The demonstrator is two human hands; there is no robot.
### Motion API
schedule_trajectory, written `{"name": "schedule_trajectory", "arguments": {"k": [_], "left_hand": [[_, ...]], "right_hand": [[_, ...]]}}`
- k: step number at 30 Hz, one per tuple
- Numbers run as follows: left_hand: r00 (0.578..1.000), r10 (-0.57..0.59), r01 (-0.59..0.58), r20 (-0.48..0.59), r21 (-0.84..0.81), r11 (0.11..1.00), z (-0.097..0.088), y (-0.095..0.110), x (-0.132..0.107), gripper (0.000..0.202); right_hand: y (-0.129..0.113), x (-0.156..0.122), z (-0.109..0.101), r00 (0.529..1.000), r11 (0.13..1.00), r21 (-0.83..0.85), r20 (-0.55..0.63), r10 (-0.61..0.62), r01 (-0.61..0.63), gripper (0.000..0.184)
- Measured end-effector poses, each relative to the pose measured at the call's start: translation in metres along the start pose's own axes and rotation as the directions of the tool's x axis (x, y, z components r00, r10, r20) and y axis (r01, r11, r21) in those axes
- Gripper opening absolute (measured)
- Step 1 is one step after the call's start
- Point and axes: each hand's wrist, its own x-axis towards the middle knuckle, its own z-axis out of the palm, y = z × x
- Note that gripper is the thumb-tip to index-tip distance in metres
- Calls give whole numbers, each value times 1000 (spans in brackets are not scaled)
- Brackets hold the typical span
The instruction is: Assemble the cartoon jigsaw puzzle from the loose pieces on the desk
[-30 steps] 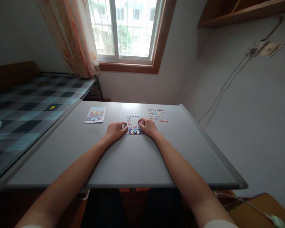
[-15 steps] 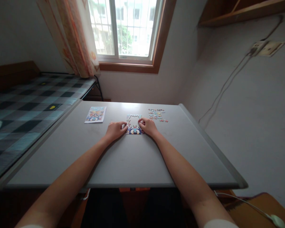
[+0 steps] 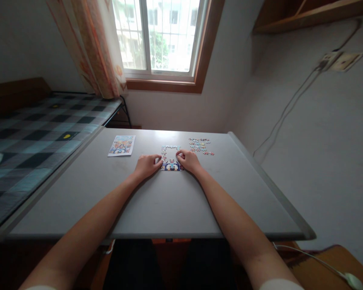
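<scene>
A partly assembled jigsaw puzzle (image 3: 172, 166) lies flat on the grey table, its border joined around an open middle. The bottom rows show a dark blue and white cartoon picture. My left hand (image 3: 146, 165) holds the puzzle's left edge, with thumb and index finger bent against it. On the opposite side, my right hand (image 3: 188, 160) has its thumb and fingers closed at the right border and covers part of it. Whether a loose piece is under the right fingertips is too small to tell. Loose jigsaw pieces (image 3: 202, 144) are spread beyond my right hand.
A printed picture sheet (image 3: 122, 145) lies on the table (image 3: 169, 205) to the left. The bed (image 3: 48, 117) borders the table's left side. A wall with a socket (image 3: 331, 60) and hanging cable rises on the right, and a window (image 3: 157, 38) faces me.
</scene>
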Motion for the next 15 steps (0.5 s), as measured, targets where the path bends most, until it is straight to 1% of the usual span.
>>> {"name": "schedule_trajectory", "arguments": {"k": [15], "left_hand": [[1000,-19,19,14,4,1000,-1,1,0,40]], "right_hand": [[2,1,2,1000,1000,1,-3,-6,6,19]]}}
